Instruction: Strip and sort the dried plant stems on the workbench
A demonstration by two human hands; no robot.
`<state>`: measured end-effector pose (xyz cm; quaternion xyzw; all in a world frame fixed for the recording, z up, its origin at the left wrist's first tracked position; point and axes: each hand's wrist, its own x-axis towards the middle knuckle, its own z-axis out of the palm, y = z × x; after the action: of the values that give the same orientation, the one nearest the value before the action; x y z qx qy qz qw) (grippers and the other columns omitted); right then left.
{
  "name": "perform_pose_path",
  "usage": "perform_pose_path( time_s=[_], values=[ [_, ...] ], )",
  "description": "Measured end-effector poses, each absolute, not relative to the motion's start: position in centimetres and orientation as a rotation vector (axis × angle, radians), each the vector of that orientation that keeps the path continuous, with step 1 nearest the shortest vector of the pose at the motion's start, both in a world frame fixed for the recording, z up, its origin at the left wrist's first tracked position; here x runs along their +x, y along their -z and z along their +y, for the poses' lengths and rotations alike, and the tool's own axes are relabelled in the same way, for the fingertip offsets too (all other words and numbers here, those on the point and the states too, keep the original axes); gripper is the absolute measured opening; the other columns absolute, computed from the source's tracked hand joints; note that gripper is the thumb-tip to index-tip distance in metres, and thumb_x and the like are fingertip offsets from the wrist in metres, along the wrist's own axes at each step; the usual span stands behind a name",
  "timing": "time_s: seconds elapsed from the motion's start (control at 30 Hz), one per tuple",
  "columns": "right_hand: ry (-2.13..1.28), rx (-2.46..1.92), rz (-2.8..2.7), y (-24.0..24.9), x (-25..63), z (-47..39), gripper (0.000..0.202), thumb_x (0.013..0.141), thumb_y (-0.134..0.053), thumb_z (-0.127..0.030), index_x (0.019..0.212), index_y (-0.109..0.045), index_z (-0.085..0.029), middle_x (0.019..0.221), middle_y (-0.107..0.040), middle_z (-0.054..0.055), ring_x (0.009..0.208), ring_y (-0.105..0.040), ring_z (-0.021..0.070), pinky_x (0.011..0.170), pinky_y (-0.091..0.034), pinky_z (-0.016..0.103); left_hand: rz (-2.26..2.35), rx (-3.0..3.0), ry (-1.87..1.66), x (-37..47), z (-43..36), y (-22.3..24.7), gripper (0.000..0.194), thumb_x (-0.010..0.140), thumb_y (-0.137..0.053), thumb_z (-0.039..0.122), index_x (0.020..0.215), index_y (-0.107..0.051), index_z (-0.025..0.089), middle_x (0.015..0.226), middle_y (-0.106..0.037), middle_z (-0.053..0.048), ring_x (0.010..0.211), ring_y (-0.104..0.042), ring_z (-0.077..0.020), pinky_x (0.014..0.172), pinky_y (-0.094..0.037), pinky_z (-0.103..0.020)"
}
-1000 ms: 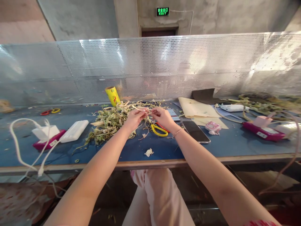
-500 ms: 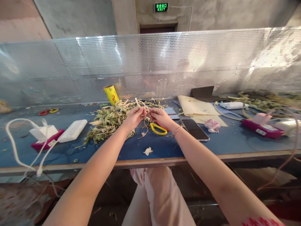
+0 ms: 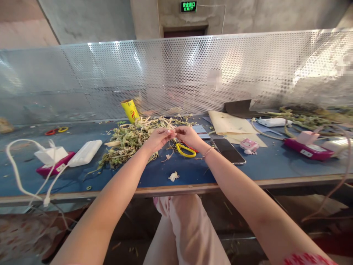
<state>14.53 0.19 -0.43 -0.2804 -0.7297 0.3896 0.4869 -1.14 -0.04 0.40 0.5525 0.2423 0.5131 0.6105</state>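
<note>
My left hand (image 3: 159, 138) and my right hand (image 3: 188, 134) meet at the middle of the blue table, fingertips pinched close together. What lies between the fingertips is too small to make out, though pale dry strands show right behind them. A heap of dried green and tan plant pieces (image 3: 125, 141) lies beside and behind my left hand. Just below my right hand are scissors with a yellow handle (image 3: 186, 150), partly hidden, with a bit of red beside it. A pale scrap (image 3: 173, 176) lies nearer the table edge.
A yellow tube (image 3: 130, 111) stands behind the heap. To the right lie a phone (image 3: 228, 151), a pink object (image 3: 249, 145), tan paper (image 3: 224, 124) and a magenta power strip (image 3: 307, 149). At left are a white power bank (image 3: 85, 152), cables and small scissors (image 3: 56, 130).
The pale strand that stuck up above my fingertips has dropped out of sight or lies lower. Both hands stay together in nearly the same place.
</note>
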Motion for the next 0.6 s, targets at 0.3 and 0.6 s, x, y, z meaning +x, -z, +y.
perform_pose_path(
  time_s=[0.3,0.6],
  values=[
    [-0.972,-0.712,-1.711,-0.05,14.51,-0.58,0.018,0.067,-0.052,-0.024,0.083,-0.055,-0.017,0.062,-0.050,-0.004,0.046,-0.040,0.0047,0.046,-0.035,0.021,0.568,1.245,-1.200,-1.27,-0.28,-1.05,0.014,0.059,-0.072,0.018,0.056,-0.059,0.013,0.053,-0.057,0.002,0.050,-0.050,-0.0041,0.053,-0.042,-0.019],
    [-0.799,-0.661,-1.781,0.01,14.82,-0.43,0.031,0.067,-0.054,-0.021,0.098,-0.056,-0.018,0.067,-0.050,-0.003,0.054,-0.044,0.0070,0.052,-0.037,0.022,0.520,1.157,-1.168,-1.28,-0.40,-1.13,0.017,0.062,-0.068,0.020,0.057,-0.053,0.015,0.060,-0.058,0.001,0.057,-0.054,-0.0076,0.061,-0.044,-0.023]
  ],
)
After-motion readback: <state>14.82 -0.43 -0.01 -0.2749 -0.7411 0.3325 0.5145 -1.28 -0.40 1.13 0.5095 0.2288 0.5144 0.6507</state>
